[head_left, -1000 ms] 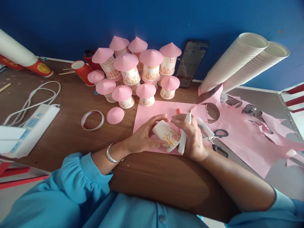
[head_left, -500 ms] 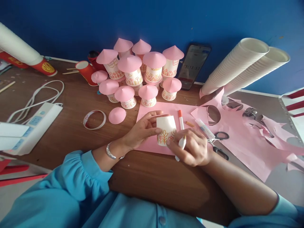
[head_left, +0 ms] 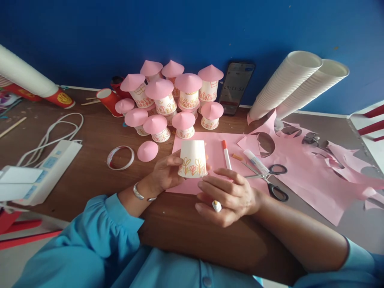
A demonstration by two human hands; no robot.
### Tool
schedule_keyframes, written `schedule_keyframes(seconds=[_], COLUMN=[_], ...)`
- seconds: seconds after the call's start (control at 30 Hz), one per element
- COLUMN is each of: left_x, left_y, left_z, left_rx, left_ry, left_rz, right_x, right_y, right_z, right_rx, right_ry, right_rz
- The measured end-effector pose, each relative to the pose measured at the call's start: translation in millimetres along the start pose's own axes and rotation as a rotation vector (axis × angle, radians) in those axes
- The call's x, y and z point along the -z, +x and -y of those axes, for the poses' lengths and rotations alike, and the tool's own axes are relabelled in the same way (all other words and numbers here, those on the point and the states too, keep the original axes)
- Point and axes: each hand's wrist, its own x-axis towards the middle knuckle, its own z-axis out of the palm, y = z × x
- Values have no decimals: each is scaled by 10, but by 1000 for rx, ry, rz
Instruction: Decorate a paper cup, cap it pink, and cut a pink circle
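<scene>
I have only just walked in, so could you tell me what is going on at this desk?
The person's left hand holds an upturned white paper cup with drawn flowers above a pink paper sheet. The right hand, just below the cup, grips a white marker pen. Behind stand cups with pink paper cone roofs; black-handled scissors lie to the right.

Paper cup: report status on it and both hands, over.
Left hand shut on paper cup, cup upside down. Right hand just beside cup, closed round marker. Orange pen and scissors lie beyond right hand.
</scene>
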Motion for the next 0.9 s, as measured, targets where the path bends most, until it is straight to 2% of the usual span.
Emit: schedule_keyframes(seconds=[0.13,0.27,0.4,0.5,0.67,0.9], left_x=[31,29,10,0,-21,18], left_y=[-3,-7,-10,11,52,86], left_z=[15,77,67,35,60,137], left_rx=[19,-25,-22,-46,-98,-144], left_ry=[24,142,168,115,70,269], left_rz=[11,50,15,-4,-54,-104], right_x=[-10,-15,-20,-23,-16,-74], right_y=[30,41,41,21,-50,-174], right_z=[4,0,-1,-7,-41,-50], right_rx=[-49,-8,-2,-69,-187,-357], right_ry=[20,38,52,56,136,157], right_rz=[-4,34,-2,-20,45,96])
